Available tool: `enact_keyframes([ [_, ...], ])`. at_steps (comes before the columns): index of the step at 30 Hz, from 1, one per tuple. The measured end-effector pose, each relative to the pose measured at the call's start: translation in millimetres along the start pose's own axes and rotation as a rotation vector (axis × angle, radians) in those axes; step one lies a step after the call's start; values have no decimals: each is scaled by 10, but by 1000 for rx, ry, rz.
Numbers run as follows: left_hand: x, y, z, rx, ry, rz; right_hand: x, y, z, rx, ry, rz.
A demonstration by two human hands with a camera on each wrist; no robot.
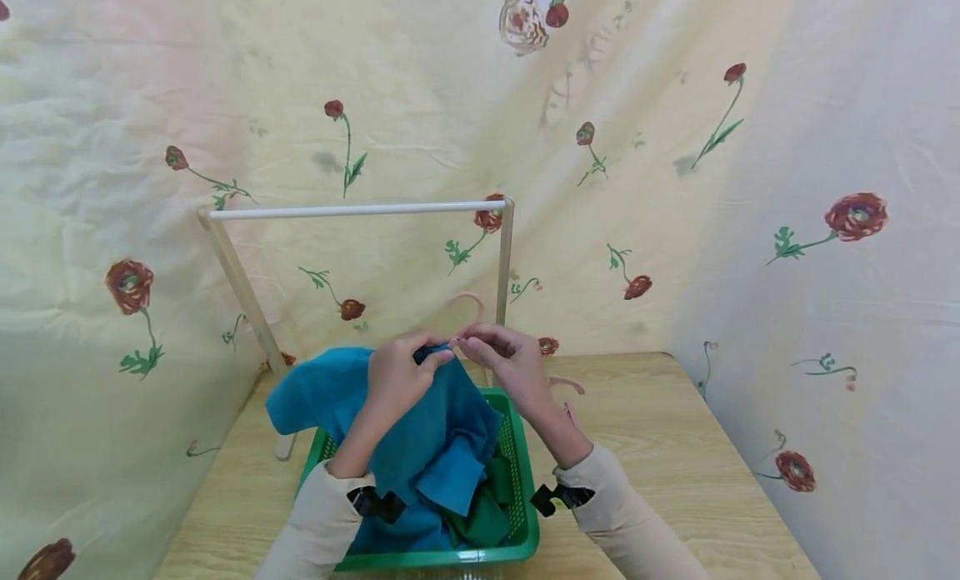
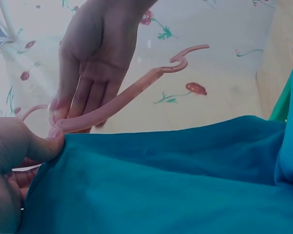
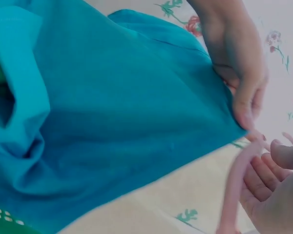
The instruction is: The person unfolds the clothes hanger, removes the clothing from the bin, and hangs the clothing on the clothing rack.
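A blue shirt (image 1: 420,422) hangs from my left hand (image 1: 393,376), which pinches its edge between thumb and fingers. The lower part of the cloth droops into a green basket (image 1: 528,513). My right hand (image 1: 517,372) holds a pink clothes hanger (image 2: 112,107) by its middle, near the hook. Both hands meet at the shirt's edge, and the hanger's middle lies right by the left thumb in the left wrist view. One hanger arm (image 3: 232,190) slants down beside the shirt in the right wrist view, outside the cloth. Part of the hanger is hidden behind the right hand.
A small wooden rack with a white bar (image 1: 360,210) stands behind the basket. Dark green cloth (image 1: 483,513) lies inside the basket under the shirt. The wooden table (image 1: 645,463) extends to the right, and floral fabric (image 1: 420,80) hangs around it.
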State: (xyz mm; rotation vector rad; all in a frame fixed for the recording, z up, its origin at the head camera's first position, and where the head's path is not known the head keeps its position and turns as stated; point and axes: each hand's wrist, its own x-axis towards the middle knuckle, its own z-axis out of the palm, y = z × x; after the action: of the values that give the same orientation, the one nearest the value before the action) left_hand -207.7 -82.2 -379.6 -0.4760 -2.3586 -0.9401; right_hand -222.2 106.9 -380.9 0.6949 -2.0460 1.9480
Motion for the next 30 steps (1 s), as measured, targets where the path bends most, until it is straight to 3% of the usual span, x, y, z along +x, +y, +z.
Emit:
enact_keyframes([
  [7, 22, -184, -45, 12, 66, 5, -55, -17, -173, -69, 0, -53],
  [11, 49, -269, -110, -12, 74, -16, -162, 84, -254, -173, -102, -54],
  [18, 67, -357, -232, -94, 41, -84, -389, 424, -331, -369, -282, 63],
  [24, 54, -388, -278, -136, 27, -96, -455, 723, -343, -482, -360, -14],
  [30, 46, -434, -296, -169, 19, -88, -450, 818, -345, -557, -416, -34],
])
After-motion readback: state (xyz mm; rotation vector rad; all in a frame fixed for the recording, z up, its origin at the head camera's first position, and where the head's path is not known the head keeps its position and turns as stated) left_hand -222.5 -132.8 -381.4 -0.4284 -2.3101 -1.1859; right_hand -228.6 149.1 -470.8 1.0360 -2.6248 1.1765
